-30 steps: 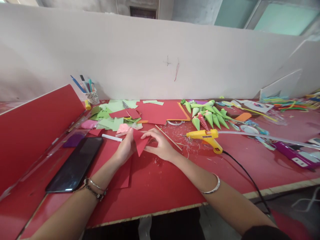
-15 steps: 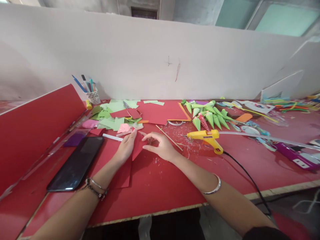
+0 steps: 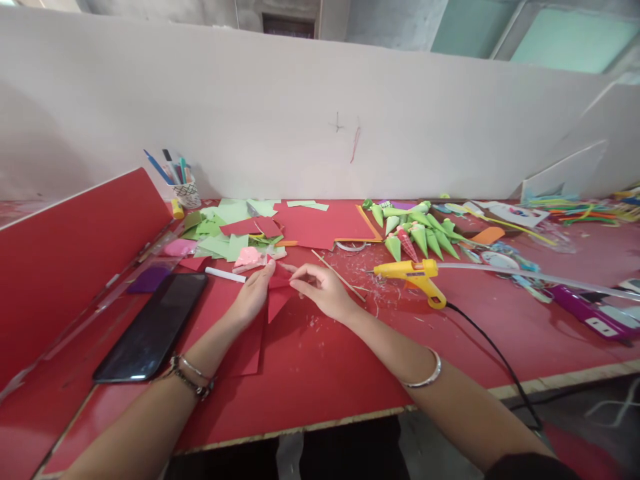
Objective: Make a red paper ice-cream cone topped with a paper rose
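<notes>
A small red paper triangle [image 3: 277, 298] lies between my two hands on the red table [image 3: 340, 360]. My left hand [image 3: 253, 291] rests on its left edge, fingers stretched forward along the paper. My right hand [image 3: 323, 288] pinches the paper's top right corner between thumb and fingers. A larger red sheet [image 3: 240, 340] lies under my left wrist. A white glue stick [image 3: 225, 275] lies just left of my left hand, and a thin wooden skewer [image 3: 338, 275] runs past my right hand.
A yellow glue gun [image 3: 414, 275] with a black cord sits right of my hands. Green paper cones [image 3: 420, 233] and green scraps [image 3: 225, 230] lie further back. A black phone [image 3: 153, 325] lies left. A pen cup [image 3: 186, 190] stands by the white partition.
The red triangle was held up off the table; now it lies lower, nearly flat. My left hand has flattened onto it and my right fingers have closed on its corner.
</notes>
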`<state>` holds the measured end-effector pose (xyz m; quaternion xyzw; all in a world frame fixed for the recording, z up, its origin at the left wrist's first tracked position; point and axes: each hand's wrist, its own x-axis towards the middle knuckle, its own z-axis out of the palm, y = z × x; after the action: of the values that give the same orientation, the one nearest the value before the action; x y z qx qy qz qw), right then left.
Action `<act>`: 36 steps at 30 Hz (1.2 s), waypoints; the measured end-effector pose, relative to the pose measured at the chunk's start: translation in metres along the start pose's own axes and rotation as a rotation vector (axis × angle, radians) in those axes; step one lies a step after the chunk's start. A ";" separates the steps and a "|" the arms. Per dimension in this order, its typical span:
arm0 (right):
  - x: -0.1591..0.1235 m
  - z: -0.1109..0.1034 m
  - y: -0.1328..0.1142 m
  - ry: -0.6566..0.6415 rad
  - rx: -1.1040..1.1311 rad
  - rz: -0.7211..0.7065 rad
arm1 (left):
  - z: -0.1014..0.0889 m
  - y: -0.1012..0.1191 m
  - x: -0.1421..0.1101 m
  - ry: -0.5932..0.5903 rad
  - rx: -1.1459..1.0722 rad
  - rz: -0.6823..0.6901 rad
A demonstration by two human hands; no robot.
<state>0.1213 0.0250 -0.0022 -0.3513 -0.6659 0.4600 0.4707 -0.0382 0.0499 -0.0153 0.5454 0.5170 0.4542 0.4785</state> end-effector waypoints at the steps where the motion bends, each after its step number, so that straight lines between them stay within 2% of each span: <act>1: 0.000 0.000 0.000 0.012 0.011 0.003 | 0.000 0.000 -0.001 -0.026 0.005 -0.010; 5: 0.002 -0.002 0.000 0.059 -0.029 -0.006 | 0.001 0.002 -0.003 -0.138 0.024 -0.001; 10: 0.003 -0.002 0.003 0.144 -0.092 0.020 | 0.005 0.008 -0.005 -0.195 0.010 0.182; 14: 0.004 -0.002 0.005 0.157 -0.032 0.006 | 0.006 0.016 -0.007 -0.245 0.081 0.157; 17: 0.003 -0.002 0.005 0.149 -0.022 0.006 | 0.006 0.019 -0.008 -0.228 0.180 0.163; 20: 0.003 -0.002 0.004 0.116 0.008 0.046 | 0.006 0.020 -0.007 -0.184 0.252 0.222; 22: 0.002 -0.002 0.003 0.050 0.040 0.108 | 0.006 0.021 -0.006 -0.176 0.258 0.250; 25: 0.001 -0.002 0.003 -0.057 0.053 0.156 | 0.005 0.022 -0.006 -0.196 0.256 0.281; 27: 0.001 -0.003 0.002 -0.078 0.034 0.136 | 0.004 0.024 -0.006 -0.227 0.244 0.299; 30: 0.001 -0.004 0.002 -0.053 -0.011 0.097 | 0.003 0.024 -0.007 -0.286 0.200 0.273; 36: 0.001 -0.003 0.004 -0.016 -0.121 0.036 | 0.002 0.020 -0.006 -0.363 0.090 0.086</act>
<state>0.1243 0.0283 -0.0050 -0.3875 -0.6898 0.4299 0.4350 -0.0338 0.0434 0.0042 0.6609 0.4183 0.3448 0.5190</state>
